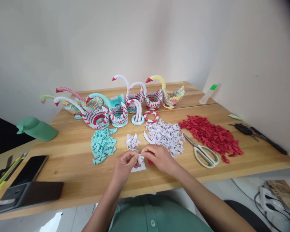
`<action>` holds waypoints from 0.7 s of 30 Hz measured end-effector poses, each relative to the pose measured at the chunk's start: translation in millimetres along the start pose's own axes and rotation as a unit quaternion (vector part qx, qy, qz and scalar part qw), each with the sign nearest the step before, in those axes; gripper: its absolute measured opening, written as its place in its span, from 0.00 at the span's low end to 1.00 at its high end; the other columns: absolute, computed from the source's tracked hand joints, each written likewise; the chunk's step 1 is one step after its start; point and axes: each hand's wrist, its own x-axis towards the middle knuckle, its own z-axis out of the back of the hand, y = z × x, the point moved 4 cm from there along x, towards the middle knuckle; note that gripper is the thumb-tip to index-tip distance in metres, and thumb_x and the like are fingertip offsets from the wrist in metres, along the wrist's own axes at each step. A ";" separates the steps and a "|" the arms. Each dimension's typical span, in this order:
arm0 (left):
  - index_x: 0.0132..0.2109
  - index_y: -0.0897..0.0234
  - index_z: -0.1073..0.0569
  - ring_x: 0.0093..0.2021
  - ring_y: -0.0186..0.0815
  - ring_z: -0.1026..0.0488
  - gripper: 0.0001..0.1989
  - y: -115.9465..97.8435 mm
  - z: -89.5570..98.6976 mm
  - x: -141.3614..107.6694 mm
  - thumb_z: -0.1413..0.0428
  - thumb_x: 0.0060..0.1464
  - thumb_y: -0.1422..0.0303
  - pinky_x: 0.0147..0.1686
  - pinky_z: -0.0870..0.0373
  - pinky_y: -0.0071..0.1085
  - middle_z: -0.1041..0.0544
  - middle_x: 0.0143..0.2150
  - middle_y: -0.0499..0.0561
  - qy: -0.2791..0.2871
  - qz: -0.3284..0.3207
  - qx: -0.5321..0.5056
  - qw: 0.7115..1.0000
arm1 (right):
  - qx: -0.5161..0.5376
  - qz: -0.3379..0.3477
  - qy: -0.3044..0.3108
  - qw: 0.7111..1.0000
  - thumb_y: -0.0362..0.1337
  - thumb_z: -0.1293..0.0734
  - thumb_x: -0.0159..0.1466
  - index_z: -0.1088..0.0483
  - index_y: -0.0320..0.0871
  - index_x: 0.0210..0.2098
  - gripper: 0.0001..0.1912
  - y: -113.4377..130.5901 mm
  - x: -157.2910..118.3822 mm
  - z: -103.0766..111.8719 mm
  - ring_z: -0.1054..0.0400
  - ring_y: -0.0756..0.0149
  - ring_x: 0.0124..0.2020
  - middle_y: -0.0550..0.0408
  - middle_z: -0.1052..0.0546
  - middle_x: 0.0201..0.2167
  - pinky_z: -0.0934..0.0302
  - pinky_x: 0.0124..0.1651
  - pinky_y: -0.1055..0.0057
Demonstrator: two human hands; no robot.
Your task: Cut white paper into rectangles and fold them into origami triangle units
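My left hand point(127, 163) is closed, pinching small white folded paper pieces point(140, 159) between thumb and fingers. Beside it my right hand point(157, 156) is also closed, its fingertips meeting at the same pieces. Below them lies a white paper sheet point(139, 168), with something red point(150, 161) partly hidden under my right hand. Just beyond my hands is a small heap of white folded pieces point(132, 141). A larger white pile point(168, 135) spreads behind my right hand, next to a curved white strip of joined pieces point(148, 138).
Teal pieces point(103, 145) lie left, red pieces point(211, 135) right, with scissors point(206, 155) between the white and red piles. Several folded-paper swans point(119, 116) stand behind, near a red-and-white ring point(151, 116). A phone point(30, 170), black stand point(31, 195) and green jug point(37, 129) occupy the left.
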 end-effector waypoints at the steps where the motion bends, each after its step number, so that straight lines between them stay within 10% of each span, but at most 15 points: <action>1: 0.27 0.66 0.27 0.21 0.30 0.32 0.11 -0.4 -0.2 0.0 0.39 0.48 0.61 0.24 0.33 0.26 0.26 0.20 0.47 -0.002 -0.002 0.002 1.000 | 0.002 -0.001 -0.001 1.000 0.36 0.36 0.65 0.26 0.44 0.30 0.09 -0.3 -0.5 -0.2 0.31 0.69 0.30 0.59 0.22 0.28 0.42 0.37 0.74; 21: 0.29 0.65 0.25 0.24 0.31 0.32 0.11 7.9 -2.7 -2.5 0.40 0.49 0.61 0.26 0.33 0.27 0.26 0.23 0.47 -0.057 -0.014 -0.012 0.998 | 0.067 -0.073 -0.034 0.995 0.38 0.35 0.62 0.30 0.42 0.26 0.09 -7.2 1.0 -11.4 0.41 0.72 0.24 0.61 0.30 0.22 0.48 0.27 0.76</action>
